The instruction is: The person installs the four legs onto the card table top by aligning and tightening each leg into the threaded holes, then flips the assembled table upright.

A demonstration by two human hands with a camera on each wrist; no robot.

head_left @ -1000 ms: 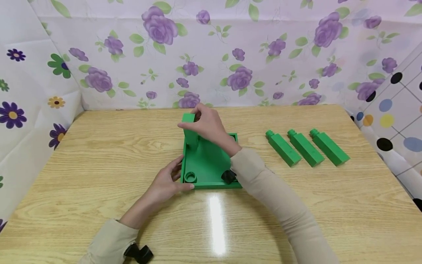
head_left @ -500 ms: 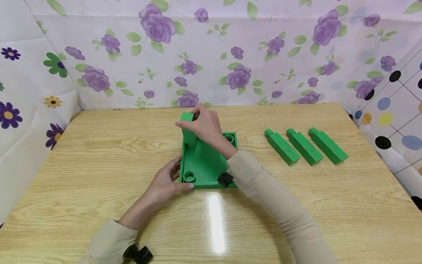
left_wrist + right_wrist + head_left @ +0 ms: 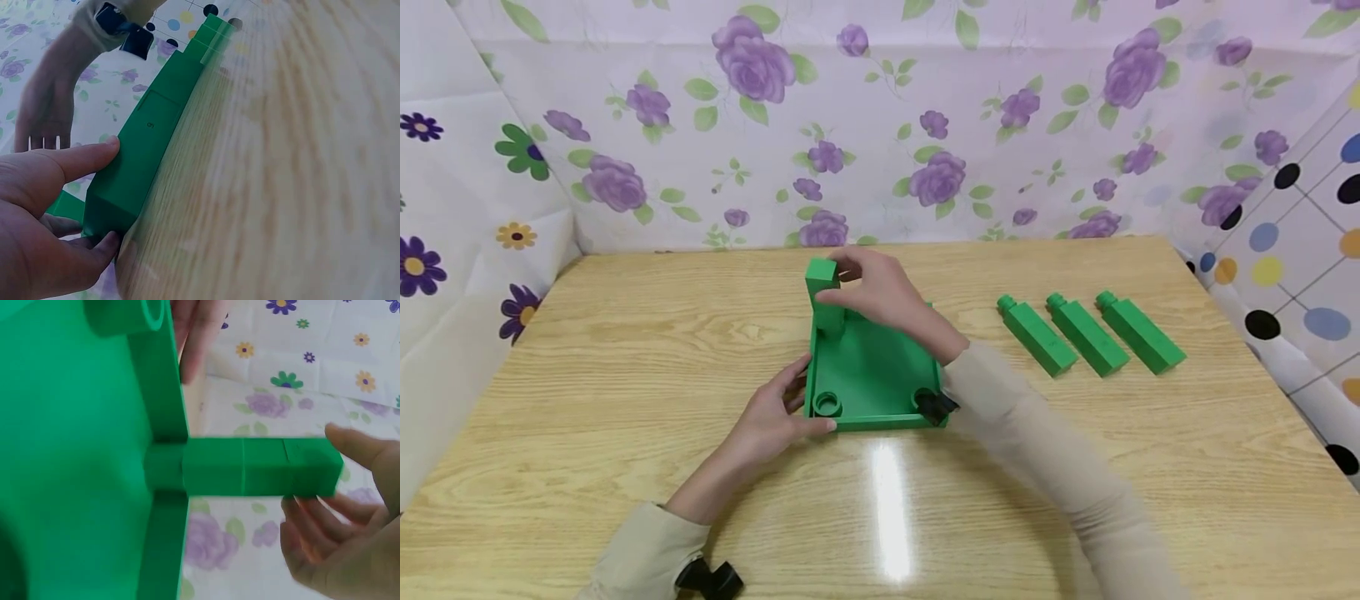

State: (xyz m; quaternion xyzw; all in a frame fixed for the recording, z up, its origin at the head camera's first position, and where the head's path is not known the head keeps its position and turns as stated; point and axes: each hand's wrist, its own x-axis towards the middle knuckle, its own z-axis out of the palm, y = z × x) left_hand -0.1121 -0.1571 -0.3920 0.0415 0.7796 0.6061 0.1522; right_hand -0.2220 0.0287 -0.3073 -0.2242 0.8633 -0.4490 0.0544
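Note:
A shallow, square green toy table top [image 3: 880, 367] lies underside up, with round sockets in its corners. My left hand [image 3: 771, 421] grips its near left corner, thumb on the front wall and fingers along the left side. One green square leg [image 3: 822, 275] stands upright at the far left corner; its lower end sits at the socket. Around the leg's upper part is my right hand [image 3: 883, 287], its fingers loosened. In the right wrist view the thumb and fingers lie either side of the leg end [image 3: 312, 465], without a firm grip. The near left socket [image 3: 827, 404] holds nothing.
On the right of the wooden table [image 3: 662, 350] lie three more green legs: a left one [image 3: 1037, 337], a middle one [image 3: 1087, 335] and a right one [image 3: 1141, 333]. Their threaded ends point away. A flowered cloth [image 3: 880, 125] hangs behind the table.
My right hand has loosened its grip on the leg and shifted slightly right and down; the leg still stands upright. My left hand keeps hold of the table top's corner.

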